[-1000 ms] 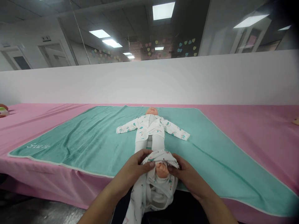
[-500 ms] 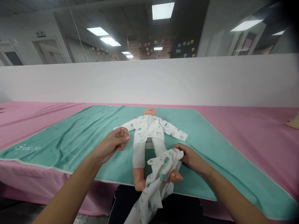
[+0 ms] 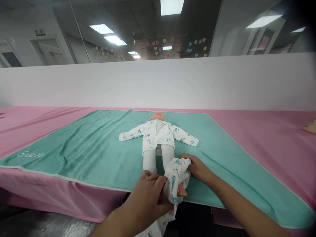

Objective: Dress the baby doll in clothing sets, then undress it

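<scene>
A baby doll lies on its back on a green towel, feet toward me. It wears a white printed baby jacket with both sleeves spread out. White printed baby pants are bunched around the doll's leg on the right, and its bare foot shows through the cloth. My right hand pinches the upper edge of the pants beside the shin. Low in front, my left hand is closed on the pants' cloth near that foot. It hides the doll's other foot.
Pink cloth covers the table around the towel. A low white wall runs along the back, with glass above it. A pale object shows at the right edge.
My left hand has moved right and down, from above the towel to the pants, and closed on them. The pants sit more gathered around the doll's lower leg. My right hand keeps its hold.
</scene>
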Demonstrator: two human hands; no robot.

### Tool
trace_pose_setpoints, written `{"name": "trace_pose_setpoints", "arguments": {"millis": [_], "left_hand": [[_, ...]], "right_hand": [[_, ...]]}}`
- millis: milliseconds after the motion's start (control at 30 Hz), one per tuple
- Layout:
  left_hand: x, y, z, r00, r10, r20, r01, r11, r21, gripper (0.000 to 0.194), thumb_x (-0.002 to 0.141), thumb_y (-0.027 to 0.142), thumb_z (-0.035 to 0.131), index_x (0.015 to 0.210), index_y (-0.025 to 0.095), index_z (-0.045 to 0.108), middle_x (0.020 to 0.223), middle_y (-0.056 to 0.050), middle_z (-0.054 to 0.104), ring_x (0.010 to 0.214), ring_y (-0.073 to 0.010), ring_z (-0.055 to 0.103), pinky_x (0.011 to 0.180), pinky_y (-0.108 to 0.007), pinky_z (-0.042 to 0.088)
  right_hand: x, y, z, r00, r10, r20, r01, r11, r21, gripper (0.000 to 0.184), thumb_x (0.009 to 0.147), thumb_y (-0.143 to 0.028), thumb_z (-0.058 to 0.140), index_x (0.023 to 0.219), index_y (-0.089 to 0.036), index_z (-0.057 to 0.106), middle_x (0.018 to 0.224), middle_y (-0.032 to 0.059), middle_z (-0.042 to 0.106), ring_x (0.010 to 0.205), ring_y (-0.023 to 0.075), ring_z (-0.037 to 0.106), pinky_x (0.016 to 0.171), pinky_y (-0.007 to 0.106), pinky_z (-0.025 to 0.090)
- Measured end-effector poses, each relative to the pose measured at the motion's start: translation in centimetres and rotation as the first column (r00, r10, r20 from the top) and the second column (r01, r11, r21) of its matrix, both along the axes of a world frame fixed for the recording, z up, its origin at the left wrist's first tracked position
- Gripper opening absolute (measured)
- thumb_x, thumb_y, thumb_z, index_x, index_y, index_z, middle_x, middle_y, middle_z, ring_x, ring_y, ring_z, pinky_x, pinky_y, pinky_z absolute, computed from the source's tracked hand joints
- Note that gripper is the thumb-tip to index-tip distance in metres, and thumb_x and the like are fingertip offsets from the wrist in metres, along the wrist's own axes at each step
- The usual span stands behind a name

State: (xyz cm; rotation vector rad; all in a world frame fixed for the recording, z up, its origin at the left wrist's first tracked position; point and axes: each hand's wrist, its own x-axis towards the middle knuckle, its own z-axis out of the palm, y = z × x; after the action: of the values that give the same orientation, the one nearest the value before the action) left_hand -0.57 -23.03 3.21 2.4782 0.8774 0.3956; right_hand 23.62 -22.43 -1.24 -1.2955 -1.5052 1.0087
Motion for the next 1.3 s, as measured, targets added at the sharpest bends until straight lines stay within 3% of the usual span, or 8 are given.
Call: {"name": "trace_pose_setpoints", "arguments": {"millis": [167, 333, 500, 733, 900, 1067, 1200, 1300], "left_hand": [[0.6, -1.4, 0.6, 0.983, 0.042, 0.176, 0.011, 0.958, -0.288, 0.011, 0.077, 0.024, 0.057, 0.070, 0.017, 0.051, 0.079, 0.000, 0.052, 0.081, -0.0156, 0.045, 0.073, -0.027, 0.034], [0.2, -1.2, 1.2, 0.812, 0.360, 0.459, 0.039, 0.751, -0.660, 0.019, 0.082, 0.036, 0.053, 0.078, 0.018, 0.051, 0.064, 0.004, 0.048, 0.057, -0.0092, 0.042, 0.054, -0.021, 0.032], [-0.1, 1.0, 1.7, 0.593, 0.587, 0.551, -0.006, 0.687, -0.726, 0.019, 0.077, 0.034, 0.061, 0.077, 0.017, 0.053, 0.063, 0.003, 0.054, 0.058, -0.0095, 0.049, 0.055, -0.019, 0.035], [1.4, 6.1, 3.2, 0.575, 0.623, 0.530, 0.319, 0.426, -0.847, 0.019, 0.068, 0.023, 0.069, 0.076, 0.015, 0.055, 0.067, 0.001, 0.054, 0.058, -0.0098, 0.049, 0.058, -0.021, 0.040], [1.0, 7.6, 5.5, 0.811, 0.312, 0.494, 0.215, 0.628, -0.748, 0.023, 0.072, 0.034, 0.067, 0.083, 0.015, 0.059, 0.075, -0.001, 0.055, 0.064, -0.0112, 0.049, 0.056, -0.020, 0.036], [0.3, 6.0, 5.1, 0.983, -0.038, 0.182, 0.132, 0.829, -0.544, 0.024, 0.071, 0.037, 0.065, 0.087, 0.018, 0.063, 0.083, -0.002, 0.059, 0.076, -0.0175, 0.052, 0.061, -0.023, 0.036], [0.0, 6.2, 4.2, 0.952, 0.118, 0.282, -0.006, 0.930, -0.368, 0.032, 0.082, 0.045, 0.050, 0.068, 0.017, 0.053, 0.075, 0.000, 0.051, 0.070, -0.0143, 0.045, 0.061, -0.023, 0.032], [0.1, 6.8, 4.1, 0.858, 0.265, 0.441, -0.077, 0.913, -0.400, 0.037, 0.083, 0.048, 0.049, 0.064, 0.016, 0.048, 0.069, 0.001, 0.047, 0.066, -0.0130, 0.041, 0.060, -0.023, 0.032]], "right_hand": [[0.4, 0.1, -0.4, 0.995, 0.061, -0.073, -0.060, 0.998, 0.017, 0.008, 0.070, -0.020, 0.055, 0.066, -0.015, 0.050, 0.067, -0.0022, 0.048, 0.065, 0.0115, 0.041, 0.059, 0.023, 0.032], [0.6, -0.2, -0.5, 0.997, 0.072, -0.035, -0.072, 0.997, -0.002, 0.017, 0.075, -0.030, 0.059, 0.068, -0.015, 0.052, 0.066, -0.0020, 0.048, 0.064, 0.0114, 0.041, 0.059, 0.023, 0.031], [0.1, -0.7, 0.1, 0.988, 0.151, -0.001, -0.151, 0.988, -0.024, 0.028, 0.078, -0.043, 0.059, 0.082, -0.015, 0.059, 0.077, 0.0006, 0.055, 0.073, 0.0144, 0.047, 0.065, 0.025, 0.034], [-0.2, -1.0, 0.3, 0.981, 0.190, 0.032, -0.188, 0.981, -0.040, 0.032, 0.077, -0.046, 0.058, 0.086, -0.015, 0.060, 0.084, 0.0020, 0.059, 0.077, 0.0173, 0.050, 0.068, 0.027, 0.037], [0.1, -0.6, -0.1, 0.995, 0.020, 0.094, -0.019, 1.000, -0.009, 0.033, 0.078, -0.048, 0.054, 0.075, -0.015, 0.056, 0.072, -0.0001, 0.055, 0.068, 0.0137, 0.046, 0.061, 0.024, 0.034], [0.1, 0.0, -1.3, 0.993, -0.095, 0.074, 0.099, 0.994, -0.049, 0.024, 0.080, -0.037, 0.049, 0.065, -0.018, 0.044, 0.059, -0.0042, 0.044, 0.053, 0.0104, 0.043, 0.049, 0.021, 0.032], [-0.3, 0.0, -1.3, 0.993, -0.096, 0.064, 0.099, 0.993, -0.059, 0.025, 0.081, -0.039, 0.047, 0.067, -0.019, 0.042, 0.058, -0.0047, 0.043, 0.050, 0.0102, 0.043, 0.045, 0.020, 0.033], [-0.5, -0.1, -1.0, 0.994, -0.092, 0.068, 0.096, 0.993, -0.063, 0.030, 0.082, -0.047, 0.045, 0.070, -0.020, 0.044, 0.059, -0.0049, 0.043, 0.049, 0.0096, 0.042, 0.044, 0.020, 0.033]]}}
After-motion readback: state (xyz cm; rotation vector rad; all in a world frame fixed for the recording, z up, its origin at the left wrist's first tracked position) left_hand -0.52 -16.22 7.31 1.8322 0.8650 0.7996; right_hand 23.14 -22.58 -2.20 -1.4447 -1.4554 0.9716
